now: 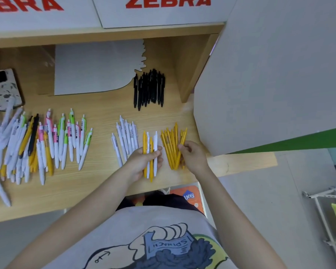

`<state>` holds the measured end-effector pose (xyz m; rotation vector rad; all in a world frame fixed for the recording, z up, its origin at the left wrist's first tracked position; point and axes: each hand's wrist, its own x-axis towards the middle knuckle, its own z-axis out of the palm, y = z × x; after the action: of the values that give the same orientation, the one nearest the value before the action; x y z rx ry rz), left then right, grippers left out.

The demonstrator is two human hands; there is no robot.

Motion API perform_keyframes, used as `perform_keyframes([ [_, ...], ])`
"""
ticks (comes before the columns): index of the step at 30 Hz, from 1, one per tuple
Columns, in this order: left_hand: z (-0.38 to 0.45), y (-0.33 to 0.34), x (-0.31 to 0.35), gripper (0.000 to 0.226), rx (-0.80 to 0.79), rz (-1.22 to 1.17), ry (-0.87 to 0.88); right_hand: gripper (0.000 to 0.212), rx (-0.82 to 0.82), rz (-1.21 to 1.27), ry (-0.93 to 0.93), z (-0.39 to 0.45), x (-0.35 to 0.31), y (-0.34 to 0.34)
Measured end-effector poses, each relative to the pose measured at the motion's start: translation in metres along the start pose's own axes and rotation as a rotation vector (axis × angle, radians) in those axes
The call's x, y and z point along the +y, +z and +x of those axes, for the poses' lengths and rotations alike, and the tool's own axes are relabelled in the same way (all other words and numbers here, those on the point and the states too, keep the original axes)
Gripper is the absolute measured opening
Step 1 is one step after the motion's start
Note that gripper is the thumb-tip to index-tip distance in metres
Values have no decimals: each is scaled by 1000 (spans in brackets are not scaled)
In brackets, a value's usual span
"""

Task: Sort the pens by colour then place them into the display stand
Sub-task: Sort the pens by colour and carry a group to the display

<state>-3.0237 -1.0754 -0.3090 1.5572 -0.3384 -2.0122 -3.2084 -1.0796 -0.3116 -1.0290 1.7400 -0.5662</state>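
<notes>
My left hand (144,162) grips a small bunch of yellow and white pens (150,150) over the wooden table (97,177). Just to its right, my right hand (192,155) pinches a yellow pen at the edge of the yellow pile (172,144). A white pile (125,139) lies left of my left hand. A black pile (149,88) sits farther back. A big mixed heap of white, green, pink, yellow and black pens (37,142) covers the table's left side.
A phone (6,88) in a patterned case lies at the back left. A white card sheet (97,68) leans at the back. A large white box or stand wall (270,74) rises at the right. A white wire rack (330,210) stands on the floor at the right.
</notes>
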Motion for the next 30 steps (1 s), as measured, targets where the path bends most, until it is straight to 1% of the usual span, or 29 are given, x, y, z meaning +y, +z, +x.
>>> perform_keyframes([
  [3,8,3,-3,19,55,-4,10,15,37,-176,-48,8,3,-2],
  [6,14,12,-4,15,62,-8,28,26,80,-261,-59,12,1,2],
  [8,18,16,-4,17,58,-2,31,30,113,-297,-66,12,0,5],
  [11,21,21,-2,21,50,14,35,34,143,-295,-47,9,5,4],
  [15,21,23,0,23,25,15,23,33,149,-276,-49,6,10,2],
  [18,19,18,0,27,-18,-1,-3,30,167,-267,-82,3,11,2],
  [20,16,15,2,30,-57,13,-7,23,175,-221,-117,0,9,1],
  [21,14,13,3,30,-83,40,-6,19,156,-162,-126,-2,6,1],
  [23,8,12,7,23,-154,129,-12,18,56,36,-81,-8,-5,0],
  [25,2,12,12,16,-233,226,-33,21,-105,243,10,-11,-16,-2],
  [27,-3,13,15,14,-290,286,-41,25,-266,341,55,-11,-21,-4],
  [28,-5,13,16,15,-306,302,-38,27,-311,372,66,-12,-23,-4],
  [30,-7,13,18,17,-319,317,-33,28,-323,437,82,-12,-25,-3],
])
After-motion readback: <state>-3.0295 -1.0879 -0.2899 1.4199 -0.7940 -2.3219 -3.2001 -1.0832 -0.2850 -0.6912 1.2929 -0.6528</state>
